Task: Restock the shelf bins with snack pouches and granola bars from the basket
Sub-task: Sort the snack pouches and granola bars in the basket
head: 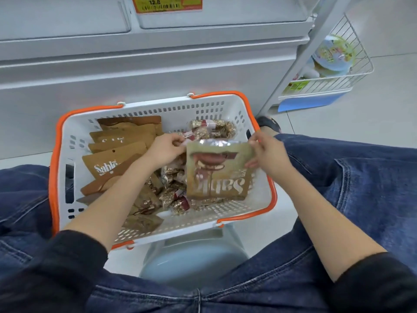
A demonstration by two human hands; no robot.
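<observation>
White basket (pixel 259 195) with orange rim, brown pouches (pixel 119 152) at 9 o'clock, granola bars (pixel 212 128) at 12, both hands pinching one pouch (pixel 217 170) above it, left hand (pixel 165 149) and right hand (pixel 269 152) on its top corners, bare basket floor at 5 o'clock

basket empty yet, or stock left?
Stock left: the basket holds brown snack pouches on its left and granola bars in the middle.
</observation>
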